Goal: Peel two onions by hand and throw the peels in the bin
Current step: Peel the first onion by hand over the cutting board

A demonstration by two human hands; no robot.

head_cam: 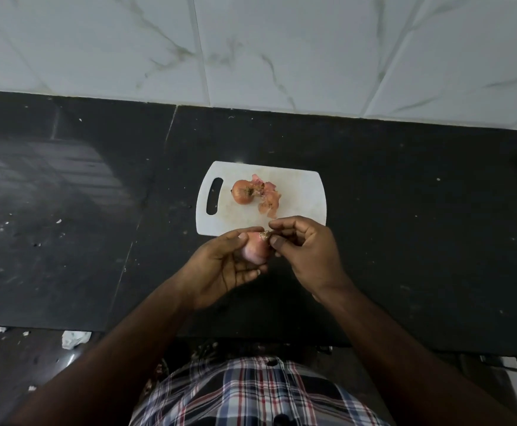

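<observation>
A dark tabletop [404, 241] fills the middle band of the frame, with a pale tiled wall [281, 41] across the top. At centre lies a white board [300, 192], its handle slot toward the left.

On the board's left half sits one onion [242, 192], its skin on, with a loose heap of peels [268, 196] touching it on the right.

The second onion [255, 249] is held just below the board's lower edge, off the tabletop. The left hand [220, 269] cups it from the left, fingers curled round it. The right hand [306, 247] pinches the dry tip at the onion's top between thumb and forefinger. Most of this onion looks pale and smooth, so it seems largely peeled.

By my judgement the onion is light and firm but slippery once bare, so a full cupping grip suits it. The peels are thin, brittle and weightless; they tear easily and are best started at the dry tip or root, then gathered in a pinch or a scoop.

The tabletop's front edge runs across the lower frame, close to the person's checked shirt [251, 395]. There is broad open room left and right of the board. No bin is in view.
</observation>
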